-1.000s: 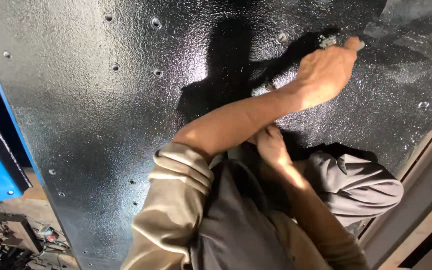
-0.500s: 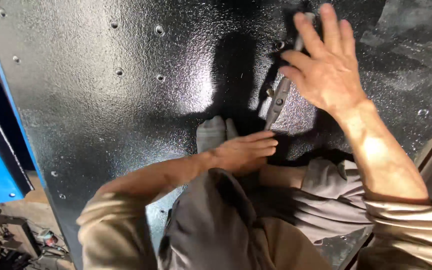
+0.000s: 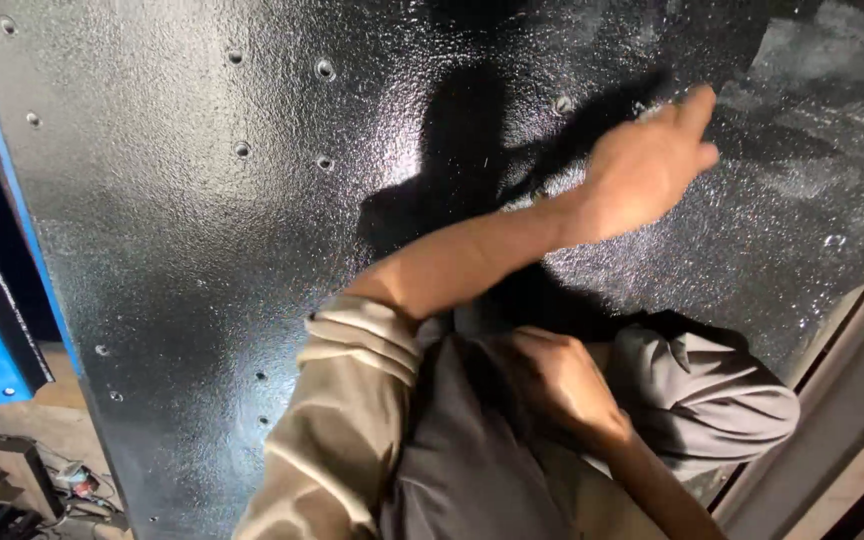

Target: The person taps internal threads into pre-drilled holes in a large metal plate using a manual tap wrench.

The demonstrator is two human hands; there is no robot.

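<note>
Black textured metal panel (image 3: 252, 230) meets the left hand (image 3: 647, 165) toward 2 o'clock, fingers curled, grip unclear; the right hand (image 3: 557, 385) clutches grey cloth (image 3: 452, 470) toward 5 o'clock.

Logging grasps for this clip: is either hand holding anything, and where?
Left hand rests on the black panel; whether it holds anything cannot be told. Right hand grips grey cloth at a fold.

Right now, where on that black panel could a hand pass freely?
The black panel is bare left of the left hand, between its screw holes and blue edge. Crowded lower right: right hand, grey cloth.
</note>
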